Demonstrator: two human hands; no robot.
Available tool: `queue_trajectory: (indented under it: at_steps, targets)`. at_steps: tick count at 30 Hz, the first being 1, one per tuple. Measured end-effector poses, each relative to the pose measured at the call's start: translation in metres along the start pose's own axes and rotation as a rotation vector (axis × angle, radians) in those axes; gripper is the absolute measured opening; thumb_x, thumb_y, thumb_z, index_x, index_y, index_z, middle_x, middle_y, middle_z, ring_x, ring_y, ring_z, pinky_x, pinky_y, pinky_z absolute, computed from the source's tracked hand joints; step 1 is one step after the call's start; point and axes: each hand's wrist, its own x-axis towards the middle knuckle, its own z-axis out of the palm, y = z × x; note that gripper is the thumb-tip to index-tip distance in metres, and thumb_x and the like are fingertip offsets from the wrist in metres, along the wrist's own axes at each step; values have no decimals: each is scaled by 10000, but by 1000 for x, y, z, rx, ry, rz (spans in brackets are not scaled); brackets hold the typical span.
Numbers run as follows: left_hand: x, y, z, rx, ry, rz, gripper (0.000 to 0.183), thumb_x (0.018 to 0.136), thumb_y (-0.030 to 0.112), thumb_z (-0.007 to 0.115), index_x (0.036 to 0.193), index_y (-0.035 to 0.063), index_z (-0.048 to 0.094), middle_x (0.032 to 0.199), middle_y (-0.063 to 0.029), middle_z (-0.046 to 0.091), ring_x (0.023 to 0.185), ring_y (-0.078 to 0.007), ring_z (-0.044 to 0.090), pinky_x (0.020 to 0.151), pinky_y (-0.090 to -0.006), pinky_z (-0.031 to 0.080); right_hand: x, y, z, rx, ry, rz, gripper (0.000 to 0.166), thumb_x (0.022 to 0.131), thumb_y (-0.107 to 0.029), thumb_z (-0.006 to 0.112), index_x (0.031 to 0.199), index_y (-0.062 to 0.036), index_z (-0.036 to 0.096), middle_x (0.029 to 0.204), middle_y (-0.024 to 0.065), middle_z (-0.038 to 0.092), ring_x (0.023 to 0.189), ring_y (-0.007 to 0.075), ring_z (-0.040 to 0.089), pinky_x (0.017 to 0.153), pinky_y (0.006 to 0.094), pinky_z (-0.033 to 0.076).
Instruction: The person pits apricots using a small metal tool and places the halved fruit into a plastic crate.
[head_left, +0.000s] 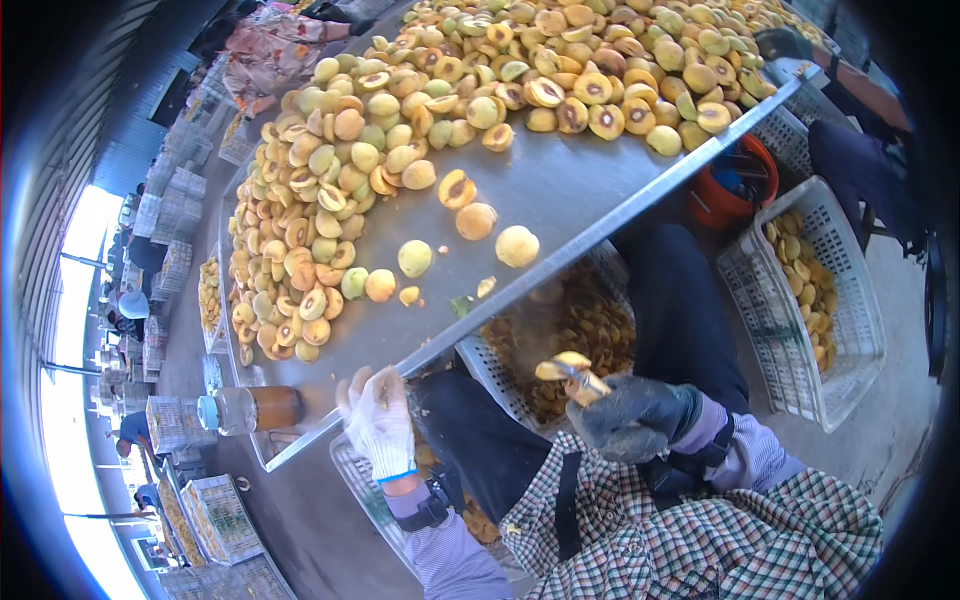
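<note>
My left hand (381, 420), in a white knitted glove, is raised at the near edge of the metal table (465, 330); its fingers are blurred and whether it holds anything cannot be told. A dark rubber-coated glove covers my right hand (634, 416), which grips a small metal pitting tool (589, 377) with a yellow fruit half (562, 366) at its tip. Below that tool, between my knees, a white plastic crate (495, 386) holds many brownish fruit pieces. Halved yellow peaches or apricots (300, 225) are heaped along the table's far side, with several loose ones (517, 246) nearer me.
A capped jar of amber liquid (251, 409) lies by the table's left corner. Another white crate (847, 367) with fruit halves and an orange bucket (739, 184) stand at right. A crate (367, 480) is under my left arm. Other people's arms (870, 94) reach near the table's far end.
</note>
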Motion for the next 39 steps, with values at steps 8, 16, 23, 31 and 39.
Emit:
queue_trajectory:
  at_steps: [8, 16, 23, 31, 39]
  targets:
    - [120, 30, 82, -55, -332, 23, 622, 783, 396, 660, 1292, 96, 467, 1377, -208, 417, 1241, -398, 435, 995, -443, 405, 2, -9, 7, -260, 245, 92, 323, 892, -328, 646, 888, -9, 598, 560, -13, 507, 385, 54, 426, 367, 199, 338]
    - [146, 38, 111, 3, -711, 153, 557, 729, 380, 706, 1233, 201, 552, 1167, -175, 547, 1085, -377, 527, 982, -429, 409, 7, -13, 5, -320, 373, 93, 260, 905, -291, 633, 862, -36, 605, 533, -16, 472, 387, 62, 420, 353, 215, 308]
    - [84, 46, 70, -1425, -688, -548, 550, 896, 432, 566, 1276, 43, 486, 1119, -132, 603, 914, -252, 638, 710, -318, 529, 13, -10, 14, -537, 457, 107, 267, 917, -285, 615, 889, -20, 608, 541, -6, 491, 398, 66, 435, 362, 217, 322]
    - [18, 107, -7, -1161, -203, 170, 460, 790, 49, 702, 1201, 0, 502, 1097, -149, 613, 873, -228, 646, 759, -340, 531, 20, 8, 20, -771, 448, -255, 197, 923, -228, 596, 899, -32, 595, 567, -1, 522, 448, 72, 496, 400, 226, 382]
    - [-2, 120, -23, -528, -74, 308, 379, 772, 100, 714, 1116, 37, 569, 1029, -131, 649, 869, -269, 659, 746, -336, 528, 19, 22, 25, -1023, 570, -210, 208, 932, -144, 584, 1093, -13, 604, 884, -18, 609, 803, 64, 541, 721, 236, 455]
